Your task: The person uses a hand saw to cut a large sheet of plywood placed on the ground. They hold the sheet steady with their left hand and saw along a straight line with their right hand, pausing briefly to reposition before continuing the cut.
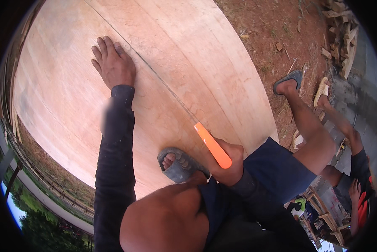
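A large pale plywood sheet (66, 113) lies below me. My left hand (116, 66) rests flat on it, fingers stretched out, left of a thin dark line that crosses the sheet. My right hand (231, 163) is wrapped round the orange handle (212, 145) of a handsaw, close to my knees. The saw's blade (178, 100) appears edge-on along that line, running away to the upper left. Where the blade ends and the line or cut goes on, I cannot tell. My sandalled left foot (179, 164) stands on the sheet beside the saw.
My other sandalled foot (290, 82) is on reddish soil (260, 38) right of the sheet. Scrap wood (344, 46) is piled at the far right. Another person's leg (341, 117) and hand (355, 192) are close by on the right, near a wooden frame (323, 212).
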### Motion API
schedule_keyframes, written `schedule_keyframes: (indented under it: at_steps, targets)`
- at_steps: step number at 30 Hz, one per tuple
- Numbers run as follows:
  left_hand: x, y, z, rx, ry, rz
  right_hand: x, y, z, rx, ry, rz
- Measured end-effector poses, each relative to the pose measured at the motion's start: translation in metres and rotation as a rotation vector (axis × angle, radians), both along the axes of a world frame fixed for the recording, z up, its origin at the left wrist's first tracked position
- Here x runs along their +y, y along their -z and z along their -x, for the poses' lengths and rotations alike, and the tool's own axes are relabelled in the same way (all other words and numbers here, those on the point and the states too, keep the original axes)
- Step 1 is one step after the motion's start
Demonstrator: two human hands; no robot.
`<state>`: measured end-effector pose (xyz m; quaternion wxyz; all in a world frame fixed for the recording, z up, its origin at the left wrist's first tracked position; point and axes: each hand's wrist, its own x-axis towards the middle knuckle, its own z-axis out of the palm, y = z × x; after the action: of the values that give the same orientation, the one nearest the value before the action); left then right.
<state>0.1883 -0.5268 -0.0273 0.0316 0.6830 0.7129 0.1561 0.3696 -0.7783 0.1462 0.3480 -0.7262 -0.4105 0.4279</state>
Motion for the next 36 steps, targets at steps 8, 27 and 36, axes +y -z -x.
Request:
schedule_keyframes:
  at_steps: [8, 27, 36]
  targets:
    - [0.006, 0.0, -0.001, -0.026, 0.013, 0.0, 0.051, 0.041, 0.015, 0.025, -0.092, -0.024]
    - [0.004, -0.001, 0.001, -0.012, -0.009, 0.02, 0.026, 0.022, 0.004, 0.031, -0.069, -0.028]
    - [0.0, -0.002, -0.001, 0.004, -0.009, 0.017, -0.022, -0.01, -0.008, -0.116, -0.077, -0.025]
